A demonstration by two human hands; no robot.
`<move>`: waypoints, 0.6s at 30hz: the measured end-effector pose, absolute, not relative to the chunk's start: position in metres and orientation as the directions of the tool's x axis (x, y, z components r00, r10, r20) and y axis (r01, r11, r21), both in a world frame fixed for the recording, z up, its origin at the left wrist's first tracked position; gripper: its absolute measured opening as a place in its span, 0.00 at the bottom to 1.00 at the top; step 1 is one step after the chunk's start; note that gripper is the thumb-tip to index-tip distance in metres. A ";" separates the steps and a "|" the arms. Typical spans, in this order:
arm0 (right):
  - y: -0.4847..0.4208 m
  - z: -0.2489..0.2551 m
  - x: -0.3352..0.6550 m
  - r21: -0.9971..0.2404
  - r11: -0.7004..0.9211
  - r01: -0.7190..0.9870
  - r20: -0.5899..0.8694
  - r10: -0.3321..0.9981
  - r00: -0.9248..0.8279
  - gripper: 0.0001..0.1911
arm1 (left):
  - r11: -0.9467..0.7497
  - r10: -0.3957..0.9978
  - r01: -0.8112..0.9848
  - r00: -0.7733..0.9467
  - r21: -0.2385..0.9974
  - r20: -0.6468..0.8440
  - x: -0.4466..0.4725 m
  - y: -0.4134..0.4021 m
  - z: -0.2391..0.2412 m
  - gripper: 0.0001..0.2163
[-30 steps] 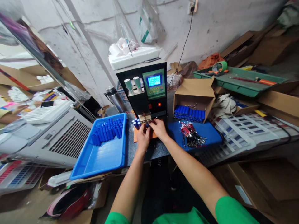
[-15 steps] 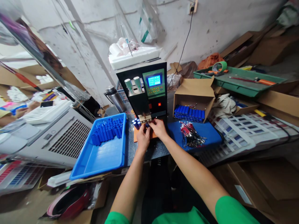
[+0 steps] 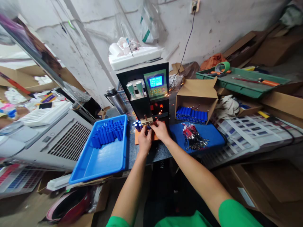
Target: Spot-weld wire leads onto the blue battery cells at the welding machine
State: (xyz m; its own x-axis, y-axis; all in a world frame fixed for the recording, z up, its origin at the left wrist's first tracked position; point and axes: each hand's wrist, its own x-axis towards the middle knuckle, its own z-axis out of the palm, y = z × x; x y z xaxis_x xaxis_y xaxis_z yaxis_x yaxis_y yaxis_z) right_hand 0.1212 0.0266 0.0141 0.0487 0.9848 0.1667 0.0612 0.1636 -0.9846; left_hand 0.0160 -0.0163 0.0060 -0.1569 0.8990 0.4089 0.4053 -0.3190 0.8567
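A black spot welder (image 3: 142,107) with a lit screen stands in front of me, its electrode tips (image 3: 147,122) pointing down at my hands. Orange sparks (image 3: 161,110) fly up from the tips on the right. My left hand (image 3: 145,138) is closed on a blue battery cell (image 3: 149,127), mostly hidden by the fingers, right under the tips. Close beside it my right hand (image 3: 161,130) is closed in a pinch; whatever it holds is too small to make out. Several blue cells (image 3: 137,125) stand just left of the tips on an orange board (image 3: 136,138).
On the left a blue tray (image 3: 97,170) holds many blue cells. To the right, a cardboard box (image 3: 196,90) contains wired cells, and red and black leads (image 3: 193,135) lie on a blue pad (image 3: 216,138). A steel flask (image 3: 115,99) stands behind the tray.
Sparks have appeared at the electrode tips. Both hands keep almost the same place and grip.
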 end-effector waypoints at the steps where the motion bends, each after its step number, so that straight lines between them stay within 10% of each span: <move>1: 0.027 0.013 0.122 -0.983 0.169 0.064 0.172 0.984 0.041 0.09 | -0.317 0.899 0.412 -0.159 0.854 0.409 0.016 -0.016 0.006 0.12; 18: 0.019 -0.002 0.144 -0.957 0.258 0.135 0.252 0.966 -0.061 0.15 | -0.272 0.912 0.408 -0.179 0.871 0.369 0.011 -0.012 0.004 0.12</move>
State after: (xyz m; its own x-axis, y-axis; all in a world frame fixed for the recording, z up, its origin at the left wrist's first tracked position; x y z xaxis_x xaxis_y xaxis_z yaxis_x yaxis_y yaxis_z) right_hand 0.1443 0.0191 -0.0018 -0.0611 0.9657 0.2522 0.1351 0.2584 -0.9566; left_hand 0.0109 -0.0119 0.0037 -0.1792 0.9121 0.3688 0.4080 -0.2722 0.8715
